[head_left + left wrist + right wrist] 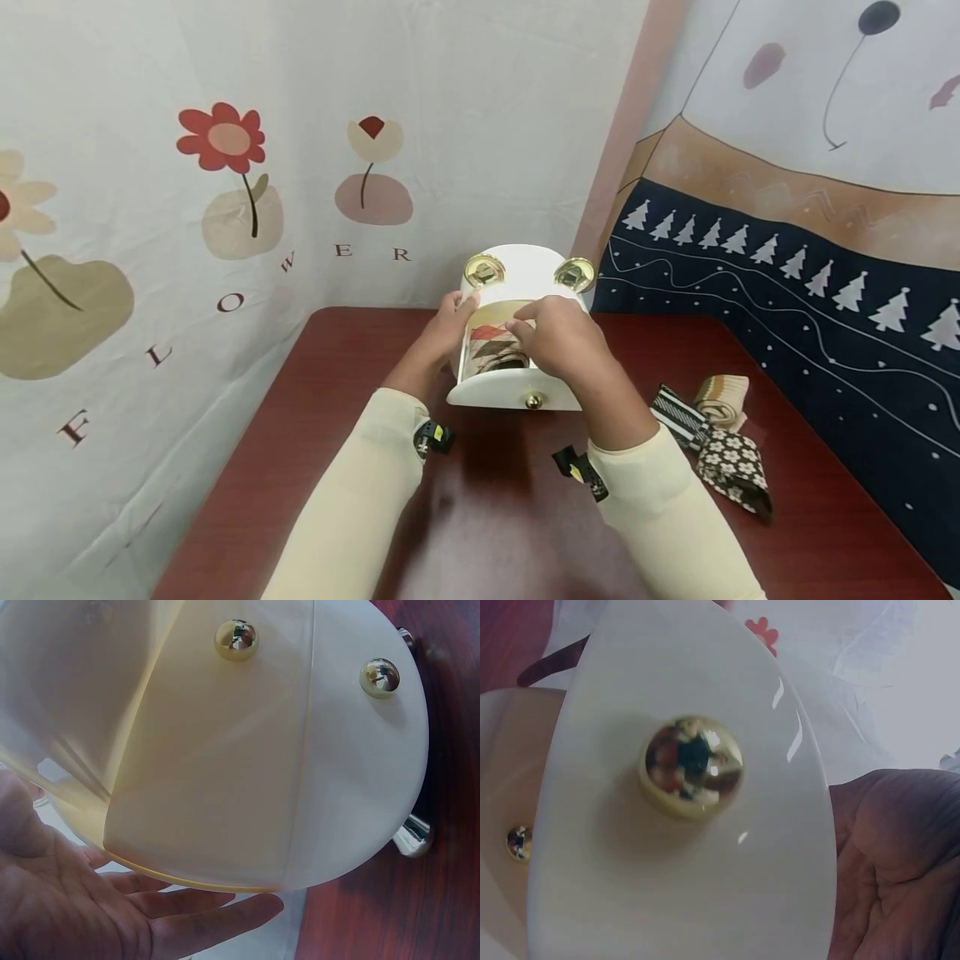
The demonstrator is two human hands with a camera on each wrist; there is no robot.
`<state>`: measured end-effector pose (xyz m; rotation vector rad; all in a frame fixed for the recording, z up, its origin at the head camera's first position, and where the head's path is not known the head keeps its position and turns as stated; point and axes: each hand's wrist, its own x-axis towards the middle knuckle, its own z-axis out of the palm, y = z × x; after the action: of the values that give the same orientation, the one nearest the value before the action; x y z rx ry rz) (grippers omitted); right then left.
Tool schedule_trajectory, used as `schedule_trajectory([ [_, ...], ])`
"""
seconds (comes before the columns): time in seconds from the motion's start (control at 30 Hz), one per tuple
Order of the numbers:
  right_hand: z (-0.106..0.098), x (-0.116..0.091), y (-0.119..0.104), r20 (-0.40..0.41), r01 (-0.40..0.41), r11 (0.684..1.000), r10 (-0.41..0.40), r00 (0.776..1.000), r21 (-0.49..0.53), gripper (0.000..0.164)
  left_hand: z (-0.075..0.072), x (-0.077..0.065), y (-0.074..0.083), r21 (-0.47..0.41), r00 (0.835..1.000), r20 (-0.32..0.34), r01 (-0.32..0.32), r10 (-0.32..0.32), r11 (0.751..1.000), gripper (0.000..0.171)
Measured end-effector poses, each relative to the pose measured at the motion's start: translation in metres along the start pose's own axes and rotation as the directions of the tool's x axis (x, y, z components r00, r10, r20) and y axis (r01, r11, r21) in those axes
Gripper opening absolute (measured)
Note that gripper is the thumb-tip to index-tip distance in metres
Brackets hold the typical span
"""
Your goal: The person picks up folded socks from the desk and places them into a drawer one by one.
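Note:
A white rounded box point(521, 257) with gold fittings stands at the back of the table, its drawer point(487, 390) pulled out toward me. Inside the drawer lie rolled pieces of patterned cloth point(487, 346), beige with red and dark shapes. My left hand point(442, 329) rests against the box's left side, fingers stretched along the wall in the left wrist view. Above the drawer, my right hand point(562, 333) reaches in from the right, thumb and bent index finger right at the cloth. Whether they pinch it I cannot tell. In the right wrist view the drawer front hides those fingertips.
On the table's right side lie a black-and-white striped cloth roll point(678, 415), a beige roll point(723, 400) and a black floral folded cloth point(733, 467). Printed wall hangings point(487, 150) rise behind the dark red table point(300, 467). Metal feet point(413, 835) support the box.

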<state>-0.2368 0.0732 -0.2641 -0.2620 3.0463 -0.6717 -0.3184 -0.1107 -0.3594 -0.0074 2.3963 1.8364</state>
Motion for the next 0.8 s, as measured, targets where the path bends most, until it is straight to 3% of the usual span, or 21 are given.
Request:
schedule_trajectory([
  [0.23,-0.005,-0.007,0.016,-0.056,-0.020,0.997,0.024,0.998,0.075,0.039,0.000,-0.002,-0.001,-0.016,1.000,-0.005,0.016,-0.016,1.000,0.077],
  [0.5,-0.009,-0.013,0.038,-0.097,-0.039,0.989,0.054,0.994,0.143,0.042,0.002,0.001,-0.001,0.007,1.000,-0.003,-0.028,0.028,1.000,0.078],
  [0.8,-0.012,-0.020,0.064,-0.261,-0.048,0.973,0.107,0.959,0.225,0.046,0.003,-0.002,0.001,0.025,1.000,-0.005,-0.002,0.002,1.000,0.079],
])
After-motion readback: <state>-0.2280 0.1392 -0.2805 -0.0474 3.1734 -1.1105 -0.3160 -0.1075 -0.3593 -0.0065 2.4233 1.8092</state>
